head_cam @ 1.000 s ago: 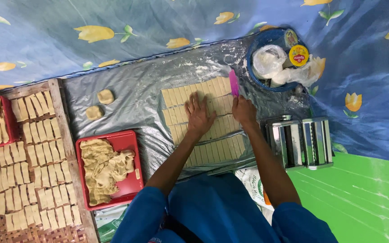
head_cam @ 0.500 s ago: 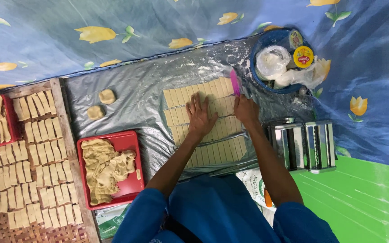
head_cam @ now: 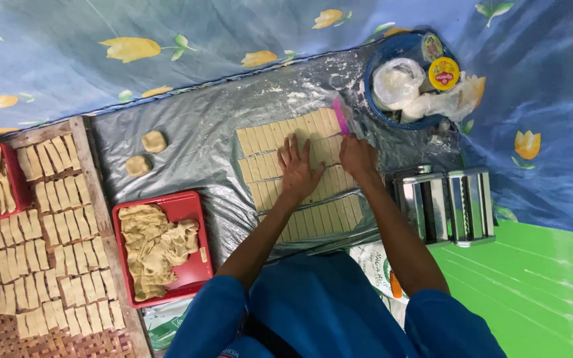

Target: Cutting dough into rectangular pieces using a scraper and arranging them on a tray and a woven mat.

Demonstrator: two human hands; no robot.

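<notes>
Dough sheet point(head_cam: 280, 136): scored into strips, spread on the plastic sheet point(head_cam: 187, 152) before you.
Left hand point(head_cam: 298, 167): your fingers flat, spread, pressing the dough.
Right hand point(head_cam: 358, 156): closed around the pink cutter point(head_cam: 341, 117).

Left hand point(head_cam: 298, 169) covers part of cut dough sheet point(head_cam: 300, 172); I cannot see strips beneath palm. Right hand point(head_cam: 357, 158) hides lower end of pink cutter point(head_cam: 341, 117); I cannot make out grip or blade edge. Red tray at far left point(head_cam: 16, 185) cut off by frame edge, contents partly out of view. Woven rack point(head_cam: 48, 225) runs off bottom edge. Bags in blue basin point(head_cam: 382, 109) bunched; I cannot tell contents. Pasta roller point(head_cam: 445, 204) front hidden by right forearm.
</notes>
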